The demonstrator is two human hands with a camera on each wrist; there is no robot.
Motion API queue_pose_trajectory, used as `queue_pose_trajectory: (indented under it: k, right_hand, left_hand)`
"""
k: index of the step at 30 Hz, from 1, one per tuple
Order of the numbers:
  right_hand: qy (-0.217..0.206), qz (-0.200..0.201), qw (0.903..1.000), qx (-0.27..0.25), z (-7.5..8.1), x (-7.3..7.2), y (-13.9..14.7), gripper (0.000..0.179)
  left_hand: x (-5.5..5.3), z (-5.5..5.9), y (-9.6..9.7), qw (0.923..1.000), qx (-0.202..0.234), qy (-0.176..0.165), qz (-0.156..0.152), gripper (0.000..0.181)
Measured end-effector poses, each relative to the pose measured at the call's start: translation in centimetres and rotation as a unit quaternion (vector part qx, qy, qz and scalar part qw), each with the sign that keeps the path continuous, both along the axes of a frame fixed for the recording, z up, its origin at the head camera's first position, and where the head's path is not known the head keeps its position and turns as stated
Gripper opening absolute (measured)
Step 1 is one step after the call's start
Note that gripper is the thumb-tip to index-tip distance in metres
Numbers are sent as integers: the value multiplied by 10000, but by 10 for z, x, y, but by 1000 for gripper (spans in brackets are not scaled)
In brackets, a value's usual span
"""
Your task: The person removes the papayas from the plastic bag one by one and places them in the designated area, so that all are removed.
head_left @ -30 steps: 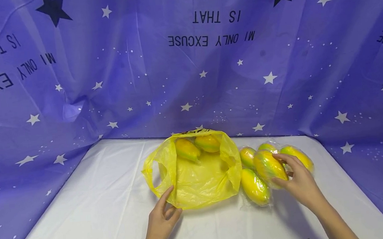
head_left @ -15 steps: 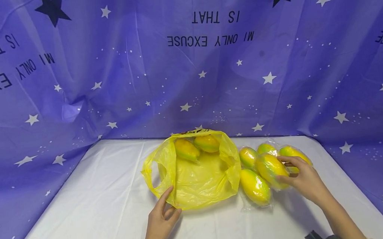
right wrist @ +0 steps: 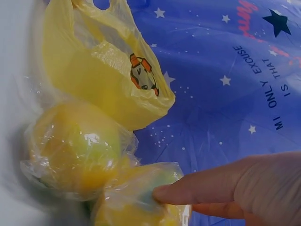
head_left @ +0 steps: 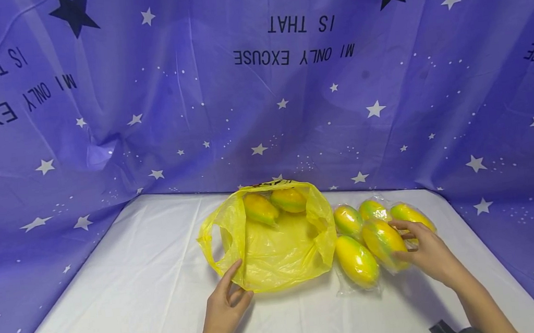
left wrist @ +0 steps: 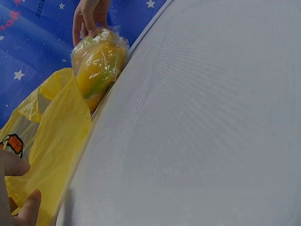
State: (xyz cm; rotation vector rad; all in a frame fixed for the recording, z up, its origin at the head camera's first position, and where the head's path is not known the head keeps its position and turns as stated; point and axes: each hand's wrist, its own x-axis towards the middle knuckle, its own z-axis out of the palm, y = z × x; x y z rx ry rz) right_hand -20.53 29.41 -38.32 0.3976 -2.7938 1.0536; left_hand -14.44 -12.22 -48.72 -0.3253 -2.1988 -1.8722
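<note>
In the head view, my right hand (head_left: 426, 252) grips a plastic-wrapped yellow-green mango (head_left: 383, 242), thumb on its near side. The right wrist view shows a finger pressing the wrapped mango (right wrist: 136, 197). Several other wrapped mangoes lie around it, among them one mango (head_left: 356, 264) nearer me and one (head_left: 412, 215) behind my fingers. My left hand (head_left: 224, 311) touches the near left rim of a yellow plastic bag (head_left: 279, 259), its index finger and thumb spread apart. The bag lies with its mouth toward me; two mangoes (head_left: 261, 209) sit deep inside.
A white cloth (head_left: 130, 282) covers the table. Behind it hangs a purple curtain (head_left: 263, 114) with stars and lettering. The bag's handle loop (head_left: 217, 243) sticks out on the left. A dark object (head_left: 454, 330) shows by my right forearm.
My right hand has shifted slightly right and toward me, drawing the gripped mango along with it. The left hand and the bag have stayed in place.
</note>
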Motion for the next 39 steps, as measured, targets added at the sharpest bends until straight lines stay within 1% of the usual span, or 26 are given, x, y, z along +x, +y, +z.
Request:
queue_pose_trajectory:
  k: [5,10,17,20,24,27,34,39]
  right_hand:
    - [-169,52,9998,71,-1,1,2,69]
    - [-359,82,9993,104,-2,1,5,71]
    - [-552,215,9981,185,-5,1,8,72]
    - [-613,333,9974,189,-7,1,9,74]
    - [-540,429,9974,205,-10,0,10,74]
    - [-565,386,9973,263,-11,1,9,73]
    - [-749,335,9957,437,-11,2,9,74]
    - [-802,285,9951,512,-11,3,9,75]
  left_hand:
    - [0,1,0,10000,6,0,8,68]
    - [-1,0,0,9999,-132,-34,65,68]
    - [-2,-2,0,9995,-149,-206,165,72]
    - [-2,-2,0,9995,-195,-173,161,72]
    - [-2,-3,0,9997,-229,-7,124,70]
    - [-1,-2,0,9996,-243,63,96,69]
    - [-1,-2,0,9998,-166,-25,92,69]
    - [-1,-2,-1,9998,-176,57,68,68]
